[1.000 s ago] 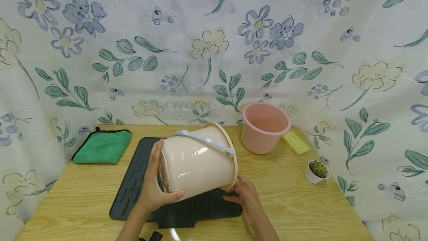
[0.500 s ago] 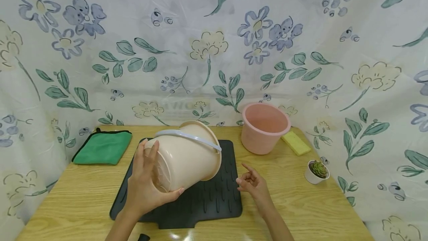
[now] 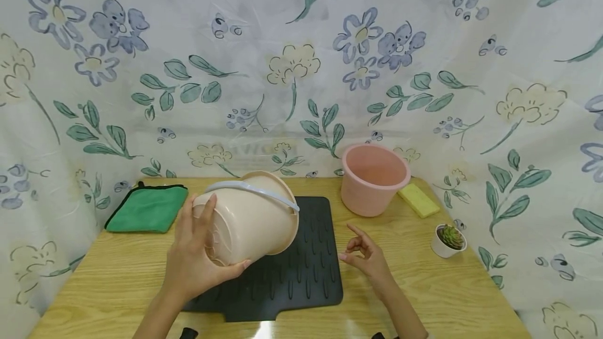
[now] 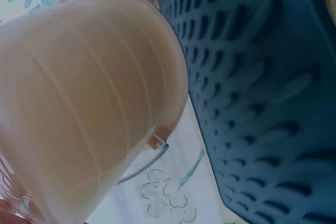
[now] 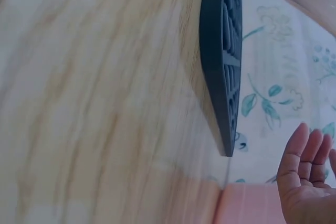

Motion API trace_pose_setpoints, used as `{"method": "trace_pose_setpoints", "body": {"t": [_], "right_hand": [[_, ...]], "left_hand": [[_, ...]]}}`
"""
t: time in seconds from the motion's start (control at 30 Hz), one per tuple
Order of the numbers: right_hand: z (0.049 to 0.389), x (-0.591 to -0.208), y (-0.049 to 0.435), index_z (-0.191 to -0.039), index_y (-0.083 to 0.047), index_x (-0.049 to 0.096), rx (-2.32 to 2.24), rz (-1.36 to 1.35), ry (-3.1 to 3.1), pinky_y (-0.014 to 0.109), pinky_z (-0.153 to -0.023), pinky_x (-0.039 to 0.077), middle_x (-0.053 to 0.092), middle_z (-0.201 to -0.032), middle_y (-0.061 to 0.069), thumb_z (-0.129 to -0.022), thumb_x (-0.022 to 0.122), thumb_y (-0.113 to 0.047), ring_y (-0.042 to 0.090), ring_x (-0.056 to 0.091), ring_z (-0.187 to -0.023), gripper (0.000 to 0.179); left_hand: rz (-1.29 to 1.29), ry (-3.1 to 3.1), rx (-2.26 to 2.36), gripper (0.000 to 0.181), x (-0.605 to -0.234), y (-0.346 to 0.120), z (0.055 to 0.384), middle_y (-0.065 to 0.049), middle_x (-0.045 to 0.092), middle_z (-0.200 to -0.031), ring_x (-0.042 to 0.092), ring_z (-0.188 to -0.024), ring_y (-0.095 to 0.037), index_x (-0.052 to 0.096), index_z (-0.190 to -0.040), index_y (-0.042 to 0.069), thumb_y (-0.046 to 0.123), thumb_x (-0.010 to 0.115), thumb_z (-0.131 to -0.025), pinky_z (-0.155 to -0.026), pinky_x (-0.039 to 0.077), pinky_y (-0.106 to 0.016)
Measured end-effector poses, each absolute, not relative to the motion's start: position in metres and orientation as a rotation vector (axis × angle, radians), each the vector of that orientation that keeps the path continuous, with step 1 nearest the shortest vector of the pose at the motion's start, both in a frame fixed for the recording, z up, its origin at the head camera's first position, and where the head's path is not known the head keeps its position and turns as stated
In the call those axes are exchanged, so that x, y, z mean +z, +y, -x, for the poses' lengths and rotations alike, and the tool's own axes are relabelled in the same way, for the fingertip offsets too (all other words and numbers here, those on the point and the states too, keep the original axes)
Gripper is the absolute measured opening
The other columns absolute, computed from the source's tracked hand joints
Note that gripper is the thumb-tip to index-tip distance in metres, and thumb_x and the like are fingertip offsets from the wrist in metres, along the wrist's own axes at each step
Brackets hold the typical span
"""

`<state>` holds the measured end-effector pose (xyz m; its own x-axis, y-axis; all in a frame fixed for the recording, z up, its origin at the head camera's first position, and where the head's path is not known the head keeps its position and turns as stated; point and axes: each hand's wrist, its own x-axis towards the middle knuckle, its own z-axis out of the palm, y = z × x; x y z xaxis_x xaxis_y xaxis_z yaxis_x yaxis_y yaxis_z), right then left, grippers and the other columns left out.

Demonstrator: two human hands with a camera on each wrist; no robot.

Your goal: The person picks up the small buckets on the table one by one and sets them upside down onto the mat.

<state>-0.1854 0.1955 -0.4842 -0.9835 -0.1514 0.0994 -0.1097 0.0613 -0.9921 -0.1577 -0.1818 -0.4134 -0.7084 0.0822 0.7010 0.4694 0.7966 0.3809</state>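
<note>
A cream bucket (image 3: 256, 218) with a pale blue handle (image 3: 249, 188) is tipped on its side above the dark ribbed mat (image 3: 308, 276). My left hand (image 3: 195, 250) grips it by the base, fingers over the top and thumb along the lower side. The mouth points right and a little away, so its inside is hidden. In the left wrist view the bucket (image 4: 100, 93) fills the left, apart from the mat (image 4: 252, 103). My right hand (image 3: 369, 260) hovers right of the mat, touching nothing, its fingers loosely bent; the right wrist view shows this hand (image 5: 307, 182) at lower right.
A pink bucket (image 3: 367, 200) stands at the back right, with a yellow sponge (image 3: 418, 200) beside it. A small potted succulent (image 3: 448, 240) is near the table's right edge. A folded green cloth (image 3: 146, 208) lies at the back left. A floral curtain (image 3: 254, 98) hangs behind.
My left hand has carried the cream bucket leftward, and its base has turned more toward me. My right hand has come off the bucket's rim and moved right.
</note>
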Motion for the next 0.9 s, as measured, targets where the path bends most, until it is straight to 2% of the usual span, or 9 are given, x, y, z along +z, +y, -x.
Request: {"method": "trace_pose_setpoints", "body": {"t": [0.33,0.53,0.6,0.9], "right_hand": [[0.189,-0.479,0.209,-0.15,-0.007,0.042,-2.098,0.307,2.294,0.024,-0.084,0.053,0.053,-0.104,0.01,-0.088,0.07,-0.002,0.012,0.057,-0.095,0.068],[0.189,-0.475,0.214,-0.15,-0.008,0.042,-2.084,0.272,2.319,0.024,-0.085,0.052,0.052,-0.108,0.01,-0.089,0.07,-0.005,0.012,0.058,-0.096,0.067],[0.188,-0.475,0.215,-0.15,-0.008,0.041,-2.068,0.257,2.324,0.024,-0.086,0.052,0.051,-0.11,0.011,-0.09,0.07,-0.006,0.013,0.058,-0.096,0.068],[0.192,-0.469,0.226,-0.148,-0.01,0.045,-2.055,0.222,2.422,0.024,-0.078,0.051,0.049,-0.099,0.008,-0.088,0.072,-0.005,0.013,0.055,-0.09,0.065]], "left_hand": [[0.374,-2.323,-0.546,0.121,-0.411,-0.195,0.154,-0.027,0.027,-0.154,0.032,-0.135,-0.047,0.035,-0.154,0.022,0.092,0.055,-0.058,-0.071,0.049,-0.072],[0.341,-2.35,-0.477,0.124,-0.411,-0.206,0.148,-0.028,0.028,-0.152,0.033,-0.133,-0.049,0.037,-0.153,0.026,0.085,0.072,-0.05,-0.068,0.045,-0.075],[0.339,-2.354,-0.462,0.124,-0.411,-0.209,0.147,-0.028,0.028,-0.152,0.032,-0.133,-0.05,0.037,-0.153,0.026,0.084,0.073,-0.049,-0.067,0.045,-0.075],[0.347,-2.343,-0.361,0.118,-0.404,-0.226,0.148,-0.031,0.029,-0.15,0.034,-0.129,-0.053,0.035,-0.154,0.026,0.097,0.045,-0.06,-0.063,0.046,-0.074]]}}
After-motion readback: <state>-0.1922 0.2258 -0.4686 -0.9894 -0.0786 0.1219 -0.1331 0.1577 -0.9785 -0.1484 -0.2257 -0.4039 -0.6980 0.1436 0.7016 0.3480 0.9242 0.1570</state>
